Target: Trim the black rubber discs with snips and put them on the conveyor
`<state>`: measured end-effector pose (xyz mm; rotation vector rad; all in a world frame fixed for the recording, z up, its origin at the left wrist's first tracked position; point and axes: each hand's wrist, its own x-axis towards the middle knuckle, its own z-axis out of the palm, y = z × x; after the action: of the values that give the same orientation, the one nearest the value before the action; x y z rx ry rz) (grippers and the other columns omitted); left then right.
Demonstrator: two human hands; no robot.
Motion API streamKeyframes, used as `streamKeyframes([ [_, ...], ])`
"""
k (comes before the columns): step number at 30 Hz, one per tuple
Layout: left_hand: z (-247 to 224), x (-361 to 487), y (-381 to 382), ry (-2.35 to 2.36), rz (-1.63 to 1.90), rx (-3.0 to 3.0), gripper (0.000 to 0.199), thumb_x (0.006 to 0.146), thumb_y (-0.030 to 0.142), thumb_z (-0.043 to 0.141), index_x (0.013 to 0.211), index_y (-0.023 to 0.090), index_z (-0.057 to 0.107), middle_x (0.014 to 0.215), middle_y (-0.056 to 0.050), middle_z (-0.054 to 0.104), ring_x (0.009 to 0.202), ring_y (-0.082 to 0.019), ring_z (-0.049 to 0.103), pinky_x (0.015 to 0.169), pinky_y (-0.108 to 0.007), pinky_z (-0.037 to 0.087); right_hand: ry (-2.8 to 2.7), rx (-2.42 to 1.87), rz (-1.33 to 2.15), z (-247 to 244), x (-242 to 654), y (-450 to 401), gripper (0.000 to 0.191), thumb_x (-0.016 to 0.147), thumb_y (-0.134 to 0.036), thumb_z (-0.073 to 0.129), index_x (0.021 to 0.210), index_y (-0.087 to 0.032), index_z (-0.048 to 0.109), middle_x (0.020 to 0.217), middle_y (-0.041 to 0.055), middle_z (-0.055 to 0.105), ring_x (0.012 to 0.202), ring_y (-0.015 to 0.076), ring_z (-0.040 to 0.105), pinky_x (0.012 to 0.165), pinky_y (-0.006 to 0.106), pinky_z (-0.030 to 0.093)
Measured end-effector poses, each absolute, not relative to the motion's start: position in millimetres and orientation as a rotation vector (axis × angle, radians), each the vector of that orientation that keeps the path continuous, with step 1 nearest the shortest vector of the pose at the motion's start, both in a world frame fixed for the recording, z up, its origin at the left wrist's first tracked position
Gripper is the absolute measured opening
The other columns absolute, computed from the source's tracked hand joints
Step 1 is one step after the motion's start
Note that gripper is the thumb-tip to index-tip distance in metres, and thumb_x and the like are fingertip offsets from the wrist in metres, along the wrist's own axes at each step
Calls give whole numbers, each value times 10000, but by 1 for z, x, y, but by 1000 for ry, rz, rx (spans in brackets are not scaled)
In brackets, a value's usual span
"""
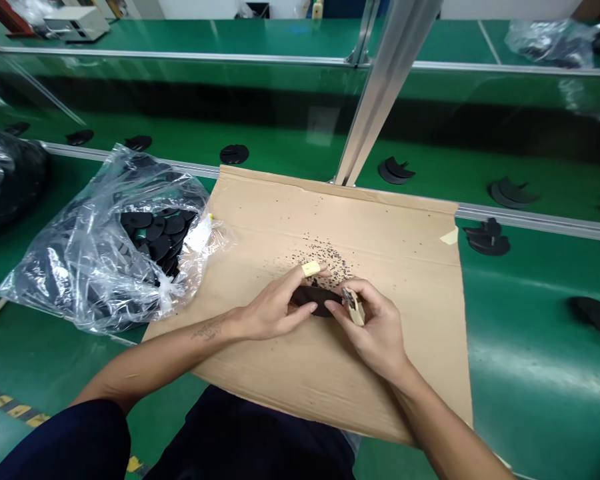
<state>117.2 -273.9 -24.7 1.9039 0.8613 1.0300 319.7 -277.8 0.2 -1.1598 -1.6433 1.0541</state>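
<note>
Over the cardboard sheet (260, 373), my left hand (275, 303) is closed on the left end of a dark, flat, rounded part (317, 301). Yellow tape wraps its index finger. My right hand (375, 323) is at the right end of the same part, its fingers wrapped round a small tool (353, 307) with a metal tip and a tan, tape-like covering. The exact shape of the tool is hidden by the fingers. Small black crumbs (330, 257) lie scattered on the cardboard just beyond both hands.
An open clear plastic bag (95, 253) of black parts (160, 233) stands left of the cardboard. Similar pieces lie beyond a metal rail (530, 220), and one stack (487, 238) is at the right. A slanted metal post (375, 100) rises behind the cardboard.
</note>
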Motion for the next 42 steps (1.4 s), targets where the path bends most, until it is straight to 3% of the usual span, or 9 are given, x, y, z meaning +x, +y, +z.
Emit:
streamKeyframes([
  [4, -24, 117, -270, 882, 1041, 1766, 396, 949, 387, 662, 1275, 167, 622, 1107, -110, 727, 997, -208, 709, 863, -314, 583, -1784, -1043, 862, 3, 322, -278, 41, 922, -220, 640, 907, -243, 609, 827, 34, 657, 722, 178, 613, 643, 318, 490],
  [8, -20, 117, -266, 849, 1156, 1810, 368, 933, 474, 666, 1098, 151, 730, 931, -80, 740, 853, -173, 697, 762, -283, 569, -1859, -902, 782, 3, 324, -278, 144, 898, -122, 620, 958, -253, 613, 837, 42, 676, 734, 188, 646, 648, 333, 518],
  [19, -17, 117, -265, 734, 1328, 2029, 240, 952, 279, 672, 1159, 168, 721, 979, -96, 776, 897, -174, 713, 792, -318, 583, -1907, -850, 727, 0, 324, -279, 167, 866, -110, 643, 946, -253, 609, 820, 45, 663, 713, 191, 634, 630, 331, 513],
  [26, -13, 116, -266, 762, 1421, 2051, 163, 892, 293, 751, 1027, 203, 765, 847, -45, 779, 739, -139, 690, 685, -282, 570, -1889, -844, 826, -1, 323, -279, 143, 874, -129, 645, 945, -250, 616, 854, 64, 702, 756, 212, 678, 659, 354, 547],
  [33, -16, 115, -265, 726, 1290, 2037, 296, 963, 407, 645, 1123, 170, 719, 947, -87, 762, 886, -172, 701, 798, -326, 590, -1823, -834, 886, -2, 322, -279, 139, 893, -136, 656, 940, -257, 606, 884, 53, 698, 793, 199, 675, 694, 346, 554],
  [39, -14, 111, -264, 834, 1242, 2045, 257, 931, 284, 700, 1137, 131, 695, 935, -87, 745, 856, -157, 693, 764, -278, 578, -1833, -1011, 905, 5, 328, -271, 225, 899, -289, 708, 1108, -244, 637, 1020, 86, 705, 892, 231, 670, 756, 373, 550],
  [42, -13, 108, -261, 908, 1262, 2048, 233, 892, 277, 748, 1067, 130, 705, 902, -72, 740, 820, -148, 688, 758, -272, 577, -1941, -1036, 761, 4, 334, -263, 273, 897, -255, 705, 1162, -246, 639, 1045, 87, 707, 897, 230, 661, 748, 365, 529],
])
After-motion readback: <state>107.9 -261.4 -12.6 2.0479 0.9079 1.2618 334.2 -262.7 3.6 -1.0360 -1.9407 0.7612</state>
